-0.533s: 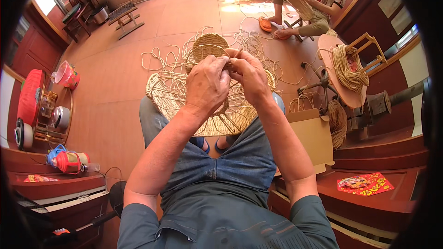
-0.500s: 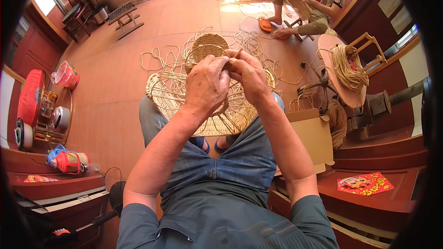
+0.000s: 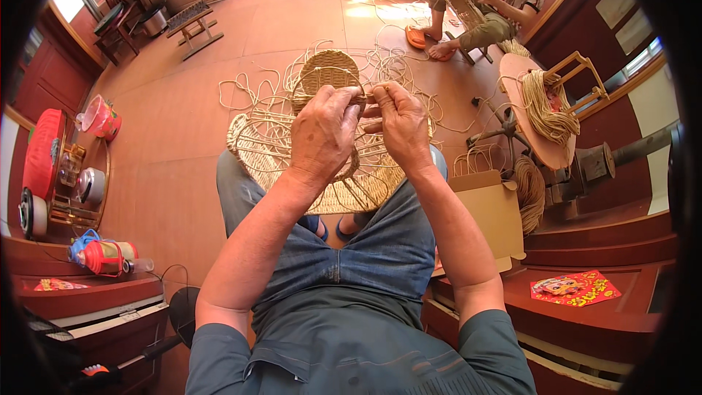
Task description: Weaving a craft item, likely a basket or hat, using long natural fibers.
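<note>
A woven straw piece (image 3: 344, 200) lies across my knees, its wide plaited band curving round loose strands. From it rises an oval woven panel (image 3: 330, 69) with a thin looped rim. My left hand (image 3: 322, 132) is closed, thumb and finger pinching straw cord by that rim. Just to its right, my right hand (image 3: 402, 124) pinches the same short piece of cord (image 3: 369, 93), its other fingers curled below. The two hands are slightly apart, the cord spanning between their fingertips. Both palms and the rim behind the knuckles are hidden.
Loose cords (image 3: 252, 91) tangle on the floor ahead. At right stand a round-topped stand (image 3: 515, 84) with a coil of cord (image 3: 550, 113), and a cardboard box (image 3: 486, 219). A co-worker (image 3: 512, 0) sits far right holding woven work. A wooden stool (image 3: 194, 25) stands far left.
My right hand has moved slightly right, away from my left, opening a small gap with cord between the fingertips. The co-worker's woven piece and hands have shifted a little.
</note>
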{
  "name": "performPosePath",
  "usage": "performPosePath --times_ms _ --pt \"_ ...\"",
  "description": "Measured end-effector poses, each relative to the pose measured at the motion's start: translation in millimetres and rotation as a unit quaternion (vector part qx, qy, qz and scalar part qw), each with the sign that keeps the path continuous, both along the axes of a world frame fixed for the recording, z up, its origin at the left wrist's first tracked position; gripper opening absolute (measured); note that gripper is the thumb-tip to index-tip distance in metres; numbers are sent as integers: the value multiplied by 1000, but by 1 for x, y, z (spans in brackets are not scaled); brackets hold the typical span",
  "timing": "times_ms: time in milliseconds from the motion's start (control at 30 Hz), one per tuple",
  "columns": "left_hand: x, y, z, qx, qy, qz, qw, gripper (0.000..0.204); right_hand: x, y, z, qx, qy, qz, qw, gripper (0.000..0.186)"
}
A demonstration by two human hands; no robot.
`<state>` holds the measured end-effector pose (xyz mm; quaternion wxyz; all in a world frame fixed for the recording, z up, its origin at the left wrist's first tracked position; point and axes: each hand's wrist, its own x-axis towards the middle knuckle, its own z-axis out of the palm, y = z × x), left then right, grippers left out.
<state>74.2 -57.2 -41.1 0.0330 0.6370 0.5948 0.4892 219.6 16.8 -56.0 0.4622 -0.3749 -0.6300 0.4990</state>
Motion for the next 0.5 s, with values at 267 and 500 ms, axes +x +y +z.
performPosePath --times_ms 267,500 --pt "1 -3 5 -30 -13 8 999 15 7 -14 -4 16 -7 -31 999 25" --pt "1 -2 -4 6 -51 14 999 13 6 -21 7 175 -92 -80 977 17"
